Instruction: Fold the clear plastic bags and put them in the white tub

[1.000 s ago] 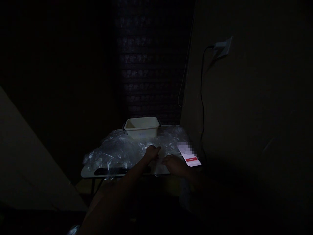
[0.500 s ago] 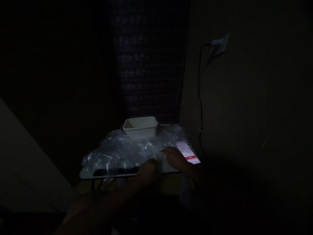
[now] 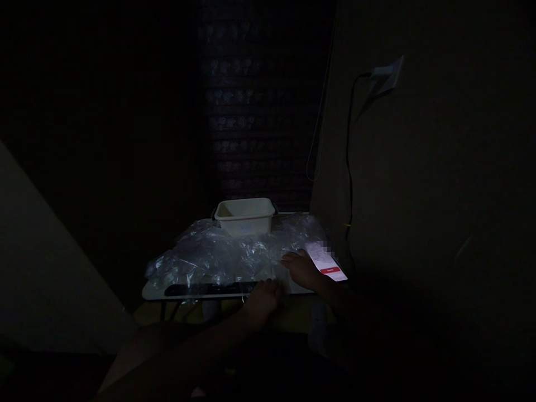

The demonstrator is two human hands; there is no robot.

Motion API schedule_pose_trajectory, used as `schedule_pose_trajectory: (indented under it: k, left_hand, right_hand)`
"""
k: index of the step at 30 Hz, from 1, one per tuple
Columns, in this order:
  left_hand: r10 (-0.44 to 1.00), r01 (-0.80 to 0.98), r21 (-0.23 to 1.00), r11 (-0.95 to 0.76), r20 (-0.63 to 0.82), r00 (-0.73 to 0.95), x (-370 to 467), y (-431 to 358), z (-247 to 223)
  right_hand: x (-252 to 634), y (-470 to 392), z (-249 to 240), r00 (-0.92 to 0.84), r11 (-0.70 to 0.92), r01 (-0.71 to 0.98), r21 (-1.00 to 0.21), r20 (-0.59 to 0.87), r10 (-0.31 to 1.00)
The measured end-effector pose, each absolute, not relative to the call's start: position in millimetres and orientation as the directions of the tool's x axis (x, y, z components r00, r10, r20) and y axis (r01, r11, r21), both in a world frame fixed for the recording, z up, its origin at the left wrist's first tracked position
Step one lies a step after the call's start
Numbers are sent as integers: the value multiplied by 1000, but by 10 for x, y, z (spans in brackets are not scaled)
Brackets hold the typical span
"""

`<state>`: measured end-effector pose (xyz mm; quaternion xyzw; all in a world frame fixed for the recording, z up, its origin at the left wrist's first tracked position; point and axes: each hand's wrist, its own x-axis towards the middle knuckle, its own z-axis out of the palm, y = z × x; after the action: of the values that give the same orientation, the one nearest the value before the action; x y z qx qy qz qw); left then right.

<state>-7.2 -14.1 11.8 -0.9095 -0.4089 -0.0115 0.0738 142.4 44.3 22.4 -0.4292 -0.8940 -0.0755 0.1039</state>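
In dim light, a heap of crumpled clear plastic bags (image 3: 209, 257) spreads over a small white-edged table (image 3: 151, 291). My left hand (image 3: 263, 298) is at the table's front edge, fingers curled over; what they hold, if anything, is too dark to make out. Just to its right and farther in, my right hand (image 3: 302, 270) lies with fingers stretched leftward at the plastic's edge. Beside that hand a phone (image 3: 330, 270) glows, with a red bar on its screen. Behind the plastic stands a cream rectangular tub (image 3: 247, 225).
A dark cord (image 3: 348, 156) hangs down the right wall from a plug at a wall outlet (image 3: 393, 75). A dark patterned blind (image 3: 251, 123) covers the back. A pale slanting panel (image 3: 37, 262) rises at the left.
My left hand has moved slightly right and nearer to me, down to the table edge. My right hand stays by the phone. The whole view has shifted a little.
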Motion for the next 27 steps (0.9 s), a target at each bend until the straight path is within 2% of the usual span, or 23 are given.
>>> schedule_pose_trajectory:
  k: [11,17,27]
  left_hand:
    - [532,538,-243,-807,97,841,-143,-193,158]
    - [492,498,-325,-804,107,864,-116,-184,155]
    - [424,449,-384,-807,153,893,-153,-200,109]
  right_hand:
    - [1393,462,204,-677,694,720,-5,220,703]
    - [1391,476,136,-696,709,705,7,198,690]
    - [1383,440,152,-698,709,705,10,186,691]
